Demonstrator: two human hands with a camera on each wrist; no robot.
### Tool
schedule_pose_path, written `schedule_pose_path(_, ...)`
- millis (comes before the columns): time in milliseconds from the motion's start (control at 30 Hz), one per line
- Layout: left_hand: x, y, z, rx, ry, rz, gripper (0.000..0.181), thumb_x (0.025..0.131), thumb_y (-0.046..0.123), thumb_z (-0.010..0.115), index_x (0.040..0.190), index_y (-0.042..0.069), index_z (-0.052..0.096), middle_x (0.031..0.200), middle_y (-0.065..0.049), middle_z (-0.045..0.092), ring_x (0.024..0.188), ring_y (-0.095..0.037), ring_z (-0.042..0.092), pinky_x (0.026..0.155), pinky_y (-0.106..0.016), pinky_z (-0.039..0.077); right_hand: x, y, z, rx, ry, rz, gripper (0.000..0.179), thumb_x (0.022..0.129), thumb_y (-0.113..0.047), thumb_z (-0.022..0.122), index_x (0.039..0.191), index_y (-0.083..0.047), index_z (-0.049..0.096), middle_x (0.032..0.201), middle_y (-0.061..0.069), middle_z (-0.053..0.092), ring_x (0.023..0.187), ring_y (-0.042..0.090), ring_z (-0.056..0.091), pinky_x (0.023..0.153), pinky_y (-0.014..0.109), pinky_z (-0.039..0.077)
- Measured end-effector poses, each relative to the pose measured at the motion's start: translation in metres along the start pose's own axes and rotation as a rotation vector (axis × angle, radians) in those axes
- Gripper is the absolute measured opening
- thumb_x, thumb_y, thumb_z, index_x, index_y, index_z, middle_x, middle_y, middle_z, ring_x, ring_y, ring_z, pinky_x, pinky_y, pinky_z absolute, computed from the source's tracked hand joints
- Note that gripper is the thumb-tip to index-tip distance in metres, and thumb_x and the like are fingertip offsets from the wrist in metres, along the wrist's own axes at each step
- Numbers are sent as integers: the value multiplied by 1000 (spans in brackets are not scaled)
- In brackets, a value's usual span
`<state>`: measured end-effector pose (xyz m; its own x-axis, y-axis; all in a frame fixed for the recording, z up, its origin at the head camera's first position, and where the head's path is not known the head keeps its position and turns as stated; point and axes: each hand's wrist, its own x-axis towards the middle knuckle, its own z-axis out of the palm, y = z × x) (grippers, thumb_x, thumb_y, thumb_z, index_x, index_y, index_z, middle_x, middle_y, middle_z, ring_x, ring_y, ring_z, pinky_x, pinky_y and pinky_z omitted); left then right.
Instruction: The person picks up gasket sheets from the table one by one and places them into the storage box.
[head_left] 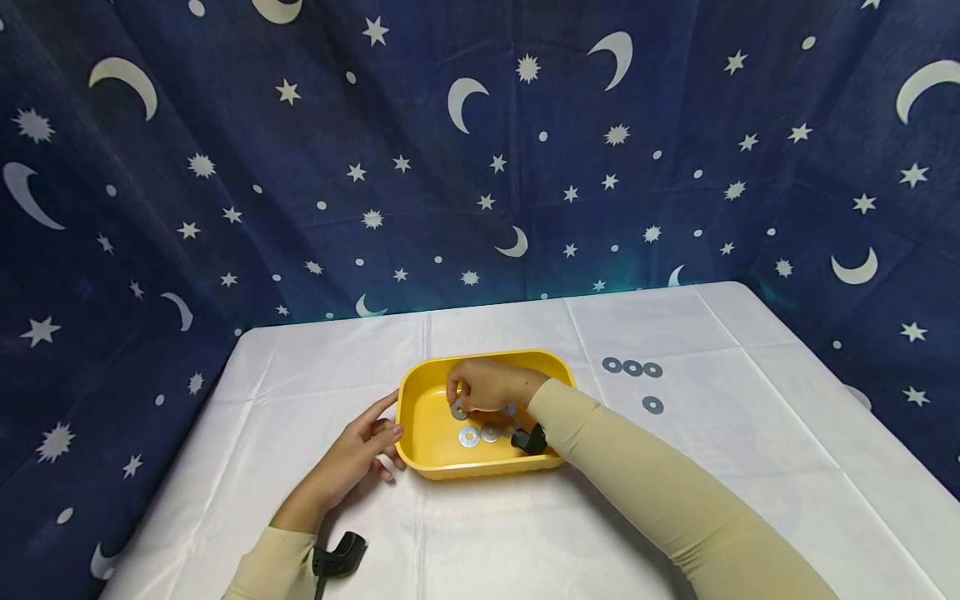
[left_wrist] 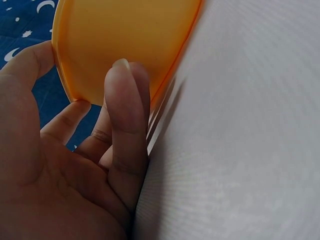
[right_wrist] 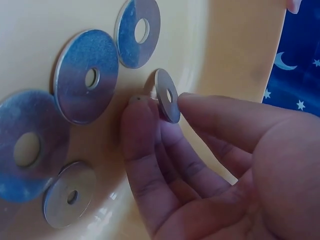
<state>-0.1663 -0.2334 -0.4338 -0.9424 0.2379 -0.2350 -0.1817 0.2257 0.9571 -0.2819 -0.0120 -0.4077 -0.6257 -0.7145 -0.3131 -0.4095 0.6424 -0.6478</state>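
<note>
A yellow plastic tray (head_left: pixel 427 454) stands on the table, with several flat metal washers (head_left: pixel 469 436) lying on its floor. My right hand (head_left: pixel 487 385) reaches down inside it. Between thumb and fingertips that hand pinches one washer (right_wrist: pixel 167 95), tilted on edge beside the lying washers (right_wrist: pixel 87 77). At the tray's left end, my left hand (head_left: pixel 358 446) rests against the rim. In the left wrist view, fingers (left_wrist: pixel 65 122) touch the outside of the tray (left_wrist: pixel 125 30), fairly extended rather than wrapped round it.
Right of the tray, three grey washers (head_left: pixel 632 367) lie in a row on the white cloth (head_left: pixel 495 533), with a single washer (head_left: pixel 652 405) nearer me. A dark blue curtain (head_left: pixel 420 167) with moons and stars hangs behind the table. Each wrist carries a black camera (head_left: pixel 341 554).
</note>
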Motion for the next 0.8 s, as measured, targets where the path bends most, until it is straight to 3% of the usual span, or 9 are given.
schedule_pose_path(167,2,-4,-1,-7,-7,2,59,95,25,51,146,25,23,100,-13,50,78,-33,64,59,-34,56,0,-1,-1,2,4,9,11,86,-8,61,97,-10,62,77,7,62,55,16,53,48,20,44)
schedule_pose_path(400,13,-20,-5,-1,18,-8,57,94,29,52,144,33,25,101,-15,50,76,-29,64,58,-33,56,-2,-4,-3,0,3,26,10,88,-12,61,97,-9,61,80,11,64,60,22,57,48,21,45)
schedule_pose_path(600,15,-23,-5,4,30,-17,57,92,33,54,142,37,27,100,-13,51,76,-29,64,57,-33,56,-7,-9,-6,-82,10,10,11,89,-13,60,99,-9,61,84,6,63,56,14,54,48,18,44)
schedule_pose_path(800,16,-24,-6,2,28,-28,56,94,27,52,143,34,26,101,-15,51,77,-31,64,58,-34,56,-11,-12,-10,-122,27,25,15,90,-16,58,103,-9,62,90,1,59,64,11,53,57,19,48)
